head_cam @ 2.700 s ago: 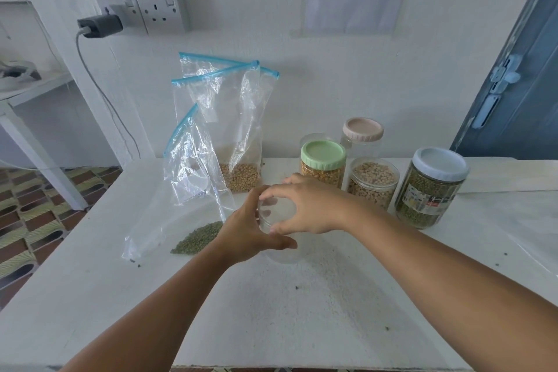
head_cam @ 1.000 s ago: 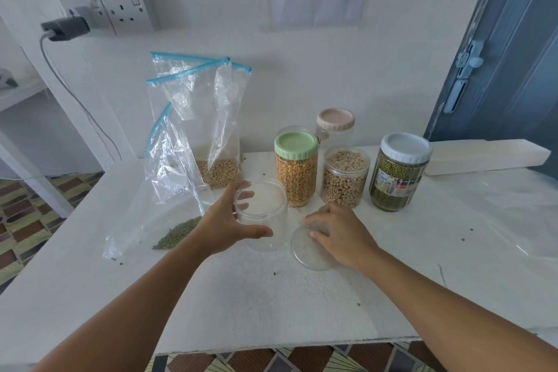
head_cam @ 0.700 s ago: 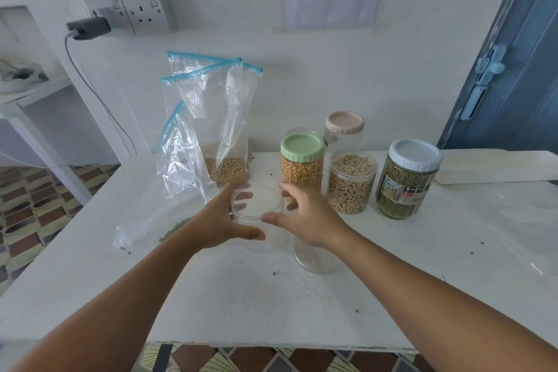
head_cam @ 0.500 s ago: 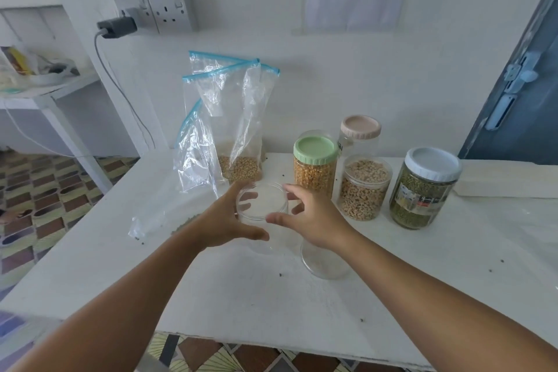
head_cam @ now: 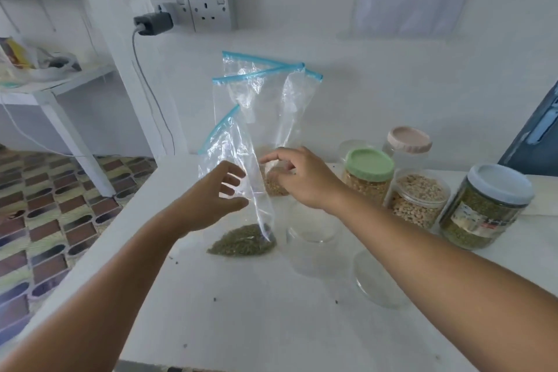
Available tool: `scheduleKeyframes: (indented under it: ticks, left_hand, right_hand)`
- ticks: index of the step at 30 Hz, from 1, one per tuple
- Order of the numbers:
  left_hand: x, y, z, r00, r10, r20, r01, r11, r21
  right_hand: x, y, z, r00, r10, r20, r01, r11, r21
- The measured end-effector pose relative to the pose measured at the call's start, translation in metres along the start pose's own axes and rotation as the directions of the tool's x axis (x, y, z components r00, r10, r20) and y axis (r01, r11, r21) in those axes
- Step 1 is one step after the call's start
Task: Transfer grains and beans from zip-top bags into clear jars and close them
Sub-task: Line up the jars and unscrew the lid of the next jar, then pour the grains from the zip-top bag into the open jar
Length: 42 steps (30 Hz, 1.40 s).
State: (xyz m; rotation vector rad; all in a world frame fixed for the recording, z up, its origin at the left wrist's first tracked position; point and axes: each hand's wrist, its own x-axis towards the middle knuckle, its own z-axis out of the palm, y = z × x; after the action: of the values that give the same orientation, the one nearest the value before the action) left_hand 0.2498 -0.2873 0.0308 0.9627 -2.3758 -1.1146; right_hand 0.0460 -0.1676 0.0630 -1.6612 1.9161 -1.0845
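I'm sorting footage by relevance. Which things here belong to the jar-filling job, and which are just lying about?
Job: bag of green beans, bag of tan grains, open empty jar, its clear lid, left hand, right hand.

Lying about: charger, wall socket, side shelf.

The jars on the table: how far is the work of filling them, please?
Done: three jars are filled and lidded, green lid, pink lid and white lid. In hand: the empty jar stands open, its clear lid beside it; left hand and right hand reach for the green-bean bag, not gripping yet. Left: pour, close, then the tan-grain bag; the low tan jar seems unlidded.
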Motion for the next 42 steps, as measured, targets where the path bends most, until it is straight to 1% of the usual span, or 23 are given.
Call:
scheduleKeyframes:
  ticks: [5,7,9,10,12,14,15,17,20,22,23,25,28,29,33,35,37,39,40,42]
  left_hand:
    - [0.003,-0.04,-0.018,0.999,-0.036,-0.005,0.036,0.999,-0.014]
    - [0.0,-0.049,-0.017,0.999,-0.05,0.018,0.05,0.999,0.001]
    - [-0.005,-0.054,-0.012,0.997,-0.071,0.032,0.072,0.997,-0.012]
    - [-0.007,-0.055,-0.009,0.996,-0.082,0.023,0.082,0.997,0.002]
    - [-0.015,-0.055,0.0,0.993,-0.119,-0.012,0.12,0.991,0.052]
    - [-0.027,-0.054,0.013,0.982,-0.177,-0.059,0.18,0.983,0.038]
    - [-0.033,-0.054,0.019,0.974,-0.213,-0.081,0.212,0.977,-0.012]
    - [-0.043,-0.052,0.027,0.948,-0.305,-0.09,0.285,0.941,-0.181]
    - [-0.052,-0.045,0.033,0.889,-0.44,-0.13,0.326,0.805,-0.495]
    - [-0.056,-0.047,0.037,0.853,-0.492,-0.175,0.277,0.71,-0.648]
    - [-0.06,-0.046,0.04,0.848,-0.501,-0.17,0.241,0.651,-0.72]
    - [-0.064,-0.039,0.047,0.856,-0.507,-0.102,0.19,0.491,-0.85]
    - [-0.066,-0.019,0.052,0.868,-0.495,0.047,0.219,0.295,-0.93]
    - [-0.063,-0.016,0.052,0.87,-0.487,0.078,0.219,0.241,-0.945]
    - [-0.045,-0.01,0.051,0.903,-0.422,0.077,0.115,0.066,-0.991]
    - [-0.036,-0.009,0.049,0.91,-0.415,0.025,0.04,0.026,-0.999]
    - [-0.024,-0.012,0.046,0.913,-0.407,-0.023,-0.02,0.012,-1.0]
    - [-0.016,-0.015,0.039,0.901,-0.426,-0.077,-0.083,0.005,-0.997]
    - [-0.012,-0.015,0.036,0.895,-0.435,-0.097,-0.107,0.002,-0.994]
    - [-0.006,-0.019,0.03,0.89,-0.435,-0.134,-0.156,-0.017,-0.988]
  right_hand:
    - [0.061,-0.016,0.034,0.986,0.147,0.076,-0.144,0.988,-0.047]
    - [0.072,-0.014,0.045,0.975,0.202,0.089,-0.195,0.977,-0.081]
    - [0.076,-0.011,0.053,0.973,0.226,0.048,-0.221,0.972,-0.081]
    - [0.077,-0.009,0.056,0.976,0.22,-0.005,-0.22,0.973,-0.066]
    - [0.076,-0.008,0.06,0.969,0.215,-0.121,-0.216,0.976,0.005]
    - [0.076,-0.013,0.059,0.953,0.226,-0.202,-0.198,0.969,0.15]
    - [0.076,-0.017,0.057,0.948,0.225,-0.227,-0.174,0.959,0.223]
    - [0.074,-0.026,0.054,0.947,0.216,-0.238,-0.123,0.927,0.354]
    - [0.069,-0.038,0.052,0.956,0.187,-0.225,-0.059,0.877,0.477]
    - [0.07,-0.042,0.05,0.955,0.166,-0.245,-0.01,0.846,0.533]
    - [0.07,-0.045,0.047,0.956,0.157,-0.25,0.009,0.832,0.555]
    - [0.07,-0.052,0.042,0.961,0.13,-0.245,0.037,0.815,0.578]
    - [0.066,-0.064,0.034,0.965,0.093,-0.244,0.079,0.786,0.613]
    - [0.064,-0.069,0.031,0.966,0.09,-0.244,0.086,0.772,0.629]
    - [0.056,-0.077,0.02,0.966,0.091,-0.24,0.101,0.724,0.682]
    - [0.051,-0.076,0.015,0.968,0.102,-0.231,0.094,0.704,0.704]
    - [0.044,-0.071,0.01,0.968,0.104,-0.227,0.094,0.692,0.716]
    - [0.034,-0.064,0.004,0.969,0.106,-0.223,0.087,0.699,0.709]
    - [0.028,-0.06,0.001,0.97,0.097,-0.222,0.084,0.725,0.684]
    - [0.016,-0.049,-0.005,0.974,0.034,-0.225,0.096,0.834,0.543]
